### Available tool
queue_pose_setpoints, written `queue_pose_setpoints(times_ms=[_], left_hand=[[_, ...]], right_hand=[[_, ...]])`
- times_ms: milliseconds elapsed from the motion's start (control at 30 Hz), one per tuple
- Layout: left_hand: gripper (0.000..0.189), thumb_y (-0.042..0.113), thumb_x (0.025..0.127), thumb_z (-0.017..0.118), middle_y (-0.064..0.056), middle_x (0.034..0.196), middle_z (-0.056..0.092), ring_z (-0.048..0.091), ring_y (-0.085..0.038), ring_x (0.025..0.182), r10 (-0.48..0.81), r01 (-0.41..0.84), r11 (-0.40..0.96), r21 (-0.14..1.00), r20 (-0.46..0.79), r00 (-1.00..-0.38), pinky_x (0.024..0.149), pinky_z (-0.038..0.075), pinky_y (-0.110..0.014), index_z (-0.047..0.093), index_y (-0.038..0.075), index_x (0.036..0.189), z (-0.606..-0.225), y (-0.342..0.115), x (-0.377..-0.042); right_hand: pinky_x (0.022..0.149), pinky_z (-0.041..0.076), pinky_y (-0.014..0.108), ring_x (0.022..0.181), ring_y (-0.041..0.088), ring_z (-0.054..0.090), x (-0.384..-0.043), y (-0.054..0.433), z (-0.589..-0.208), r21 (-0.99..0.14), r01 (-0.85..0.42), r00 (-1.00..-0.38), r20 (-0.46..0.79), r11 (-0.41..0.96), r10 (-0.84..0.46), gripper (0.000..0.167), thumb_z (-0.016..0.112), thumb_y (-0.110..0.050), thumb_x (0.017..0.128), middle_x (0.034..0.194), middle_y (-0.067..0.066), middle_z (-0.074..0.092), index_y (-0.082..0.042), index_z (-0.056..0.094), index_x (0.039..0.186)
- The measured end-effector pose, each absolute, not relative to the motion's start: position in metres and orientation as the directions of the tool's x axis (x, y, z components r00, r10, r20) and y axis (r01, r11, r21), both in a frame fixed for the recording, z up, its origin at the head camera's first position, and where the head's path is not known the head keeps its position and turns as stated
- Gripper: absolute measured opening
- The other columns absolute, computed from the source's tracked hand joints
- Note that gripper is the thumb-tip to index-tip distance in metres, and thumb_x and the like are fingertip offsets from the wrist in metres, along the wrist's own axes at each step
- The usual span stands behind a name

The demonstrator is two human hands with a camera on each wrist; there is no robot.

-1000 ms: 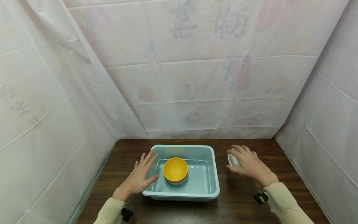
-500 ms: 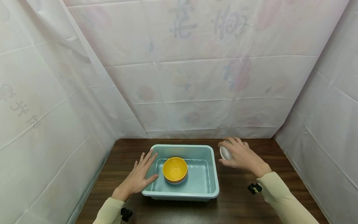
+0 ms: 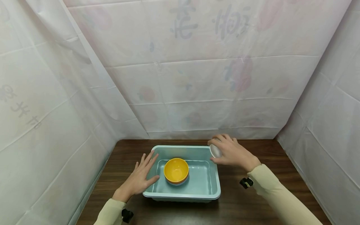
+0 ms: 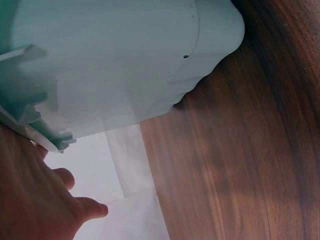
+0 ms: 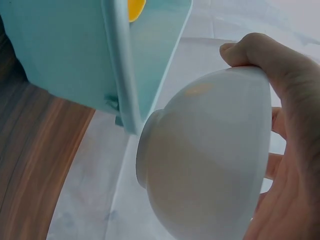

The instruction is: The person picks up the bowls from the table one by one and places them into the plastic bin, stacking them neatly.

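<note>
A white bowl is gripped by my right hand, thumb on one side of the rim and fingers on the other. In the head view that bowl overlaps the back right corner of a light blue plastic basin. Inside the basin, left of its middle, stands a yellow bowl, with another rim showing just beneath it. My left hand lies with spread, straight fingers at the basin's left rim. The left wrist view shows the basin's outer wall beside that hand.
The basin stands on a dark brown wooden table. White printed sheets hang behind the table and on both sides. Black wrist cameras sit at both cuffs.
My right hand has carried the white bowl leftward and a little farther back, from beside the basin to over its back right corner. The left hand and the yellow bowl have stayed put.
</note>
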State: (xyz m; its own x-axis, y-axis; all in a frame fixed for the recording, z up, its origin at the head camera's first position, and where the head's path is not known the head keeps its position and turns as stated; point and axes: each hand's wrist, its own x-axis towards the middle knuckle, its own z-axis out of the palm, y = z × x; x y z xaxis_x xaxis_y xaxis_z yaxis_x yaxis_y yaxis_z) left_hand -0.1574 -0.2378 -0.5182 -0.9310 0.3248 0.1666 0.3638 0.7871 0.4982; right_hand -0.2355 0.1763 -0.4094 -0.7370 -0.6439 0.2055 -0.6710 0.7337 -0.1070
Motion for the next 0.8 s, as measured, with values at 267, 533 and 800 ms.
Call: queue_pose_setpoints(times_ms=[267, 533, 800], left_hand=[[0.083, 0.053, 0.099, 0.061, -0.007, 0.175, 0.01, 0.006, -0.051, 0.157, 0.326, 0.366, 0.789, 0.493, 0.168, -0.93, 0.109, 0.011, -0.085, 0.019, 0.029, 0.167, -0.517, -0.238, -0.157], [0.083, 0.054, 0.099, 0.059, -0.009, 0.174, 0.011, 0.007, -0.051, 0.156, 0.325, 0.367, 0.791, 0.489, 0.172, -0.93, 0.109, 0.012, -0.086, 0.021, 0.025, 0.166, -0.517, -0.237, -0.158], [0.083, 0.055, 0.099, 0.059, -0.009, 0.174, 0.011, 0.007, -0.051, 0.156, 0.323, 0.363, 0.791, 0.492, 0.167, -0.932, 0.109, 0.012, -0.085, 0.024, 0.022, 0.166, -0.518, -0.238, -0.158]], right_hand=[[0.084, 0.05, 0.06, 0.122, 0.037, 0.053, -0.241, 0.16, -0.408, -0.105, -0.694, -0.716, 0.206, 0.712, -0.667, 0.056, 0.078, -0.052, 0.085, 0.136, 0.007, 0.059, -0.025, 0.064, 0.132], [0.086, 0.05, 0.062, 0.125, 0.037, 0.052, -0.248, 0.147, -0.411, -0.106, -0.7, -0.713, 0.17, 0.706, -0.68, 0.057, 0.077, -0.054, 0.086, 0.139, 0.006, 0.057, -0.025, 0.063, 0.134], [0.09, 0.05, 0.065, 0.127, 0.036, 0.052, -0.25, 0.134, -0.414, -0.137, -0.705, -0.709, 0.156, 0.696, -0.688, 0.057, 0.076, -0.055, 0.087, 0.141, 0.005, 0.057, -0.026, 0.063, 0.134]])
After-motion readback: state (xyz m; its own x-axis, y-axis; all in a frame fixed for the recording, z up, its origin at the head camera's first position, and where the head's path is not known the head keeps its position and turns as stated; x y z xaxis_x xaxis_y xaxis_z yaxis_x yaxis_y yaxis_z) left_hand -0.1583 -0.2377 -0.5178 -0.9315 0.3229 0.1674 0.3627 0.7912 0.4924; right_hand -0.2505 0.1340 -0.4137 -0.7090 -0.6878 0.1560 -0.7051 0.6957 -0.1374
